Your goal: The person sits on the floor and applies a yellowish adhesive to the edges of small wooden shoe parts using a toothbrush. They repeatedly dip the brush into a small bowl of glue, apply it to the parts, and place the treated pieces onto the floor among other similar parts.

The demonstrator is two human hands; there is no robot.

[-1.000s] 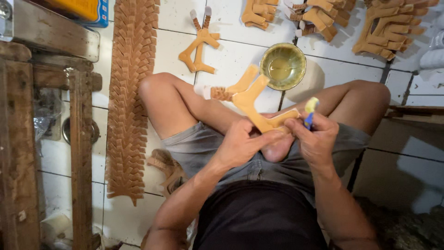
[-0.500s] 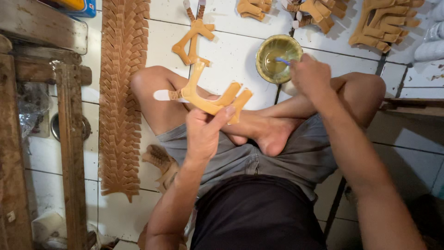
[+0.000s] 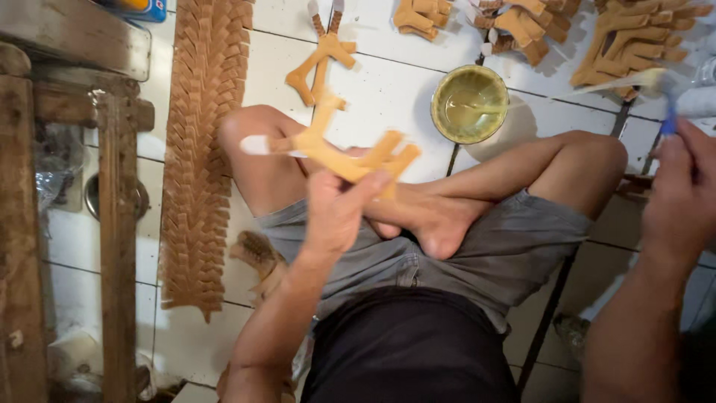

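Note:
I sit cross-legged on a white tiled floor. My left hand [image 3: 339, 205] grips a forked wooden piece [image 3: 344, 151] with a white-painted tip, held above my left knee. My right hand [image 3: 682, 190] is raised at the right edge and holds a small blue-handled brush [image 3: 666, 112] whose pale bristles point left. A round bowl [image 3: 469, 104] of yellowish liquid stands on the floor ahead of my knees, apart from both hands.
A long row of overlapping wooden pieces [image 3: 200, 149] lies to my left. Another forked piece [image 3: 322, 56] lies ahead, and piles of similar pieces [image 3: 634, 37] sit at the far right. A dark wooden frame [image 3: 67, 194] stands along the left edge.
My right hand has pulled away from the bowl to the right edge, carrying the brush. My left hand still holds the forked piece, shifted slightly right.

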